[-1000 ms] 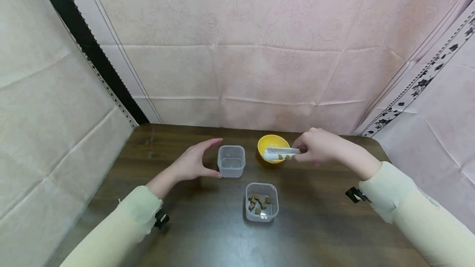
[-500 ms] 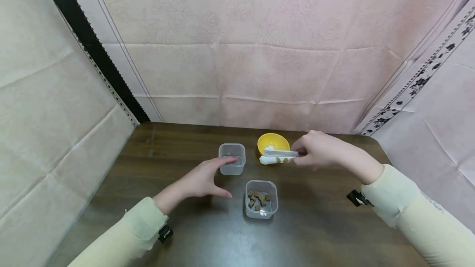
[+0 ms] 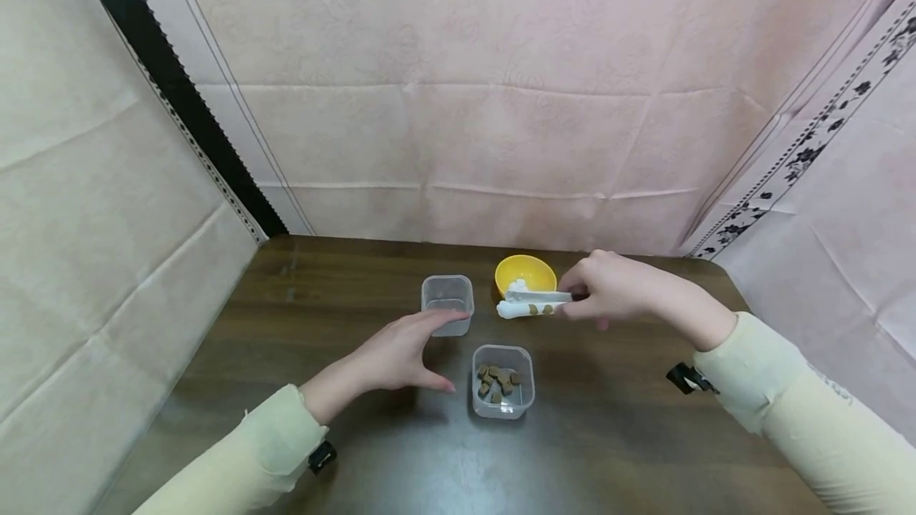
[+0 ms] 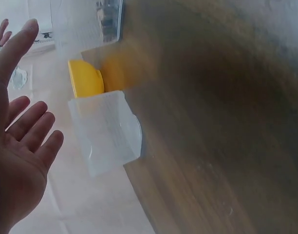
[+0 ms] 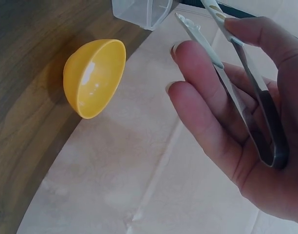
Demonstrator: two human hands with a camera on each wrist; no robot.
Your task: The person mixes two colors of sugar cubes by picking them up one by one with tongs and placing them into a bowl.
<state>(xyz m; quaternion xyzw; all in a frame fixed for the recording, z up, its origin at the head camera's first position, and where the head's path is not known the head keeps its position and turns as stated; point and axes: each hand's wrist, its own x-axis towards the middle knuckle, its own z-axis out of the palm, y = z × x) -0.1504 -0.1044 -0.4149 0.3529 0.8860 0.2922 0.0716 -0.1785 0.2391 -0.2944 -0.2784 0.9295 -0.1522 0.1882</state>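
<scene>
My right hand (image 3: pixel 621 288) holds small tongs (image 3: pixel 531 308) with white tips, their arms slightly apart. The tips stand over the near edge of a yellow bowl (image 3: pixel 525 267), whose visible inside holds nothing. In the right wrist view the metal tongs (image 5: pixel 271 117) lie between thumb and fingers, with nothing between the tips. My left hand (image 3: pixel 392 352), thumb and fingers spread, hovers left of a clear plastic container (image 3: pixel 502 412) with several brown cubes (image 3: pixel 498 382). Its fingertips overlap the other clear container (image 3: pixel 447 287) in the head view; the left wrist view shows that container (image 4: pixel 107 134) apart from the hand.
The dark wooden table (image 3: pixel 608 451) carries everything and reflects light near the front. Patterned pale cloth (image 3: pixel 458 141) hangs behind its far edge and along both sides. A black device (image 3: pixel 322 457) sits on the left sleeve, another black device (image 3: pixel 688 377) on the right.
My left hand has moved nearer and to the right, away from beside the clear container without cubes. The tongs have shifted slightly nearer, toward the bowl's front edge, and their tips have spread a little.
</scene>
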